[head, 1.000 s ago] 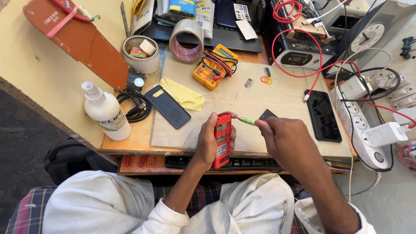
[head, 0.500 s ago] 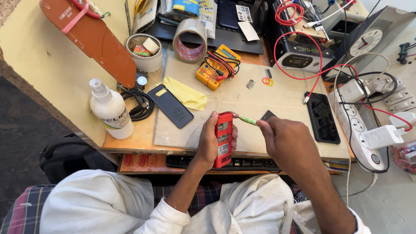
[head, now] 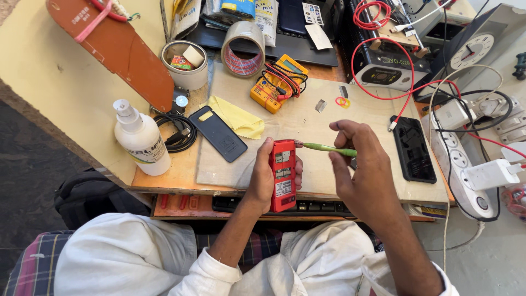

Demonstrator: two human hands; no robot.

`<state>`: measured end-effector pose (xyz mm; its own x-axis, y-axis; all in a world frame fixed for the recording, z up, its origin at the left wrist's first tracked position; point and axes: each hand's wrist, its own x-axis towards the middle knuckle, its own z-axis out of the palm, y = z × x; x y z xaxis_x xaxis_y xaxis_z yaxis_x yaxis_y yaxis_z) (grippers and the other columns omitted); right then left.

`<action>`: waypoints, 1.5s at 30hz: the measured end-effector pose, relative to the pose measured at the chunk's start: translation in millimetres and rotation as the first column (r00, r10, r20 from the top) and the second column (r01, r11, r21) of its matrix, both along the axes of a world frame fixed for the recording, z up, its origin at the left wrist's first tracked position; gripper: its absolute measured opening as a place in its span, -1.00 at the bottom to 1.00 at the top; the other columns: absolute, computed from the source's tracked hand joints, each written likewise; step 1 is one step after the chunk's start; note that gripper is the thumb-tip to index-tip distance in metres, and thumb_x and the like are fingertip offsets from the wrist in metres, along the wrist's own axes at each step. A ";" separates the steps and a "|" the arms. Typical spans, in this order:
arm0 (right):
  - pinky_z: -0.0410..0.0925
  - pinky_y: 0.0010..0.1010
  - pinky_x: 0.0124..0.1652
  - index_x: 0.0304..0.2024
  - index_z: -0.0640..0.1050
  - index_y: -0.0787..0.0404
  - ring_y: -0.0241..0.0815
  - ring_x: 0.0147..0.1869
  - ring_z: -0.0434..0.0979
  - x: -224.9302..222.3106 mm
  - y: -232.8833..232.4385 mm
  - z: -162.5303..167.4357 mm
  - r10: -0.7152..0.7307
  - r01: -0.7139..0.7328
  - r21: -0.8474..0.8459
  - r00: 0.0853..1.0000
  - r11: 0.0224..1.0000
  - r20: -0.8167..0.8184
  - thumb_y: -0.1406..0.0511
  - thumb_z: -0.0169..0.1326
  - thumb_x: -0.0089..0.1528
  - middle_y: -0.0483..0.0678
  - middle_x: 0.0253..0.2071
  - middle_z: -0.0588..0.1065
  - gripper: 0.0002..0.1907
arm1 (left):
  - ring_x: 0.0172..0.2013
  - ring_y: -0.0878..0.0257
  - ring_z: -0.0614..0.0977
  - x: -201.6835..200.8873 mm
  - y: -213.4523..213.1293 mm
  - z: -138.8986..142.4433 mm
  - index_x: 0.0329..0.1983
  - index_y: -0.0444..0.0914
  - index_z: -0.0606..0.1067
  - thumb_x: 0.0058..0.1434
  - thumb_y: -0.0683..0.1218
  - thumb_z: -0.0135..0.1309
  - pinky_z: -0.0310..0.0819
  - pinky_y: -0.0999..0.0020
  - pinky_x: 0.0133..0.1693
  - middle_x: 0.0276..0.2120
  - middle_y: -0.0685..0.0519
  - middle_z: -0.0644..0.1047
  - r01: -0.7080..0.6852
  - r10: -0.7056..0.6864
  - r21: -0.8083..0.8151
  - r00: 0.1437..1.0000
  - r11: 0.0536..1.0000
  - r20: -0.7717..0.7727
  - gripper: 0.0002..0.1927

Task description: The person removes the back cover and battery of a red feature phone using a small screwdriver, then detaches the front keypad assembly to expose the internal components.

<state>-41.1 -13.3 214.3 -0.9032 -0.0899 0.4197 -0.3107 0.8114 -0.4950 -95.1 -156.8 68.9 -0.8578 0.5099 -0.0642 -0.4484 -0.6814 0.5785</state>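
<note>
Red plastic is showing in the head view where the left hand (head: 262, 183) is gripping an opened red phone (head: 283, 175), its back cover off and its inner parts facing up, with the fingers wrapped around its edges; the phone is being held upright in line with the forearm, just over the near edge of the tabletop (head: 181, 170). The right hand (head: 359, 164) is pinching a slim green-handled tool (head: 327, 147) between thumb and fingers, and the tool is lying nearly level, its metal tip touching the upper right corner of the phone. Under both hands a pale work mat (head: 307, 118) is covering the middle of the tabletop. On the mat's left a dark phone back cover (head: 217, 133) is lying beside a yellow cloth (head: 236, 116), and farther back a yellow multimeter (head: 276, 83) is sitting with its red and black leads coiled on top. A roll of tape (head: 243, 48) is standing behind it, next to a white tub (head: 185, 64) of small parts. A white spray bottle (head: 141, 138) is standing at the left near a coiled black cable (head: 176, 131). To the right a black phone (head: 411, 148) is lying face up on the mat, close to a white power strip (head: 460, 170) with plugs and a red wire (head: 378, 71) looping back toward a bench unit.
</note>
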 end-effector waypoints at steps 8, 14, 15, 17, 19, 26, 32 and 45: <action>0.45 -0.38 -0.27 0.10 0.47 0.29 -0.12 -0.25 0.54 -2.5 4.4 10.1 0.130 -0.129 0.041 0.991 0.991 -0.025 0.51 0.08 0.19 0.05 -0.23 0.42 -0.60 | -0.46 0.24 0.56 0.4 -1.4 2.4 0.12 -0.23 0.46 0.42 0.39 -0.41 0.52 0.27 -0.37 -0.41 0.02 0.51 0.032 -0.032 0.033 0.999 0.999 0.005 -0.29; 0.43 -0.36 -0.33 0.02 0.55 0.25 -0.15 -0.32 0.58 -3.6 1.1 8.5 -0.004 0.003 0.017 1.000 1.000 0.018 0.43 0.18 0.26 0.00 -0.27 0.51 -0.74 | -0.46 0.23 0.56 0.3 -0.9 3.6 0.11 -0.23 0.45 0.41 0.40 -0.42 0.53 0.26 -0.36 -0.40 0.01 0.52 0.052 -0.052 0.041 0.998 0.998 0.018 -0.29; 0.46 -0.38 -0.29 0.00 0.53 0.27 -0.14 -0.27 0.58 -3.5 1.5 8.1 0.065 -0.065 0.010 0.997 0.998 -0.034 0.46 0.14 0.24 0.03 -0.22 0.49 -0.73 | -0.45 0.23 0.56 0.6 -0.7 3.7 0.12 -0.24 0.45 0.41 0.39 -0.42 0.53 0.26 -0.36 -0.40 0.01 0.52 0.059 -0.060 0.029 0.998 0.998 0.012 -0.28; 0.51 -0.40 -0.22 -0.03 0.50 0.29 -0.12 -0.17 0.59 -4.2 2.7 7.1 0.205 -0.206 0.006 0.969 0.978 -0.137 0.51 0.06 0.19 0.08 -0.13 0.46 -0.71 | -0.45 0.22 0.56 0.0 -0.3 3.8 0.12 -0.25 0.45 0.42 0.39 -0.42 0.53 0.26 -0.35 -0.40 0.00 0.51 0.052 -0.052 0.011 0.999 0.999 -0.008 -0.28; 0.43 -0.35 -0.32 -0.03 0.53 0.28 -0.12 -0.34 0.55 -4.5 4.0 5.6 0.037 -0.036 0.038 0.999 0.999 -0.014 0.42 0.21 0.21 0.03 -0.25 0.49 -0.73 | -0.44 0.22 0.56 -0.1 0.5 4.1 0.12 -0.25 0.44 0.43 0.39 -0.42 0.52 0.25 -0.35 -0.40 -0.01 0.52 0.052 -0.052 0.021 0.999 0.998 -0.011 -0.29; 0.42 -0.34 -0.32 -0.05 0.52 0.33 -0.07 -0.31 0.53 -3.6 7.3 -1.9 0.104 -0.100 0.035 0.987 0.994 -0.124 0.46 0.22 0.13 0.13 -0.11 0.47 -0.67 | -0.45 0.20 0.56 2.3 2.7 4.9 0.12 -0.25 0.44 0.42 0.37 -0.44 0.52 0.25 -0.36 -0.39 -0.01 0.52 0.044 -0.045 0.033 0.999 0.998 0.031 -0.30; 0.49 -0.39 -0.23 -0.07 0.56 0.27 -0.11 -0.18 0.62 -9.7 18.9 -3.4 0.159 -0.160 -0.010 0.984 0.987 -0.085 0.46 0.16 0.25 0.05 -0.19 0.49 -0.81 | -0.44 0.20 0.57 1.2 4.1 5.1 0.13 -0.28 0.42 0.43 0.37 -0.43 0.54 0.24 -0.36 -0.39 -0.03 0.52 0.049 -0.049 0.037 0.999 0.998 0.010 -0.29; 0.46 -0.31 -0.20 -0.08 0.55 0.28 -0.07 -0.18 0.62 -18.2 37.6 -4.0 0.042 -0.038 -0.051 0.996 0.998 0.081 0.38 0.26 0.22 0.03 -0.19 0.55 -0.76 | -0.45 0.17 0.55 5.3 12.8 12.8 0.09 -0.33 0.44 0.42 0.37 -0.43 0.52 0.23 -0.36 -0.41 -0.05 0.51 -0.009 0.011 -0.034 0.999 0.999 0.044 -0.26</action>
<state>-59.2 24.3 210.3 -0.9309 -0.1074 0.3492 -0.2989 0.7732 -0.5592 -89.8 -144.1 81.7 -0.8589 0.4980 -0.1195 -0.4673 -0.6665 0.5809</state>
